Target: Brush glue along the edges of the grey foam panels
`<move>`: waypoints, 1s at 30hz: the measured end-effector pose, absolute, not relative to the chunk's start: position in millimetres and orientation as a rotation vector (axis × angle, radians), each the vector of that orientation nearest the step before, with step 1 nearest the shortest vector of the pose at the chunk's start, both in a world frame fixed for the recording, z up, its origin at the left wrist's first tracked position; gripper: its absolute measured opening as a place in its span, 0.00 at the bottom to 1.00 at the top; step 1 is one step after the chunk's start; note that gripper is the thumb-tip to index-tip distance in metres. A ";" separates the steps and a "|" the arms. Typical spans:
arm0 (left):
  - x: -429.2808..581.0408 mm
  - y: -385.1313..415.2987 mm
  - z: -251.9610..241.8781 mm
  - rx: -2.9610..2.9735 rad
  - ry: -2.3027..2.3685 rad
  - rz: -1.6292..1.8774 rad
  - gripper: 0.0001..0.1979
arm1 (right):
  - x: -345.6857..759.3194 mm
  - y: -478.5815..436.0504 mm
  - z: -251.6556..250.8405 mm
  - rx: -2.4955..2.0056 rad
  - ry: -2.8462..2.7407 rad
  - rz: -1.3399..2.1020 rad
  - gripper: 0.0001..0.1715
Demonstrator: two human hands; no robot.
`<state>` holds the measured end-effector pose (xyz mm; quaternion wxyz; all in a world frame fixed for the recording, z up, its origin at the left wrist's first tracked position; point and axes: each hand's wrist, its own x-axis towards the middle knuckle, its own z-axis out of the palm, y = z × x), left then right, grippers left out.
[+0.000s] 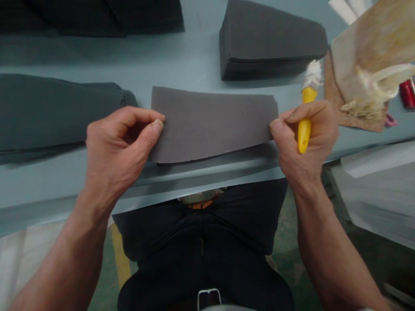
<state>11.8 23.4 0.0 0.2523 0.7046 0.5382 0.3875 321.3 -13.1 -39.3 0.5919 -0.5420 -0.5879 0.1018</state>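
A grey tapered foam sheet is stretched between my two hands over the front edge of the table. My left hand pinches its left edge between thumb and forefinger. At its narrower right end, my right hand grips the sheet's edge with thumb and fingers. That same hand also carries a brush with a yellow handle, its white-coated bristles pointing away from me. Under the sheet a dark lower edge shows; whether it is a second layer I cannot tell.
Behind the sheet stands a stack of similar grey pieces. Dark green fabric pieces lie at the left, black ones farther back. A glue-stained container sits on a brown board at the right, near a red object.
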 end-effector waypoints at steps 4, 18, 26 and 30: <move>12.9 22.8 -1.0 1.929 1.492 1.054 0.07 | 325.8 -12.0 -46.0 -1.271 -1.370 0.264 0.22; 16.5 22.1 -7.7 1.947 1.550 1.081 0.09 | 336.9 -11.6 -62.6 -1.450 -1.384 0.283 0.23; 17.6 20.7 -9.8 1.944 1.543 1.091 0.09 | 338.4 -10.6 -65.3 -1.392 -1.390 0.300 0.23; 17.0 21.5 -11.9 1.958 1.541 1.078 0.09 | 338.8 -10.0 -65.2 -1.353 -1.379 0.345 0.22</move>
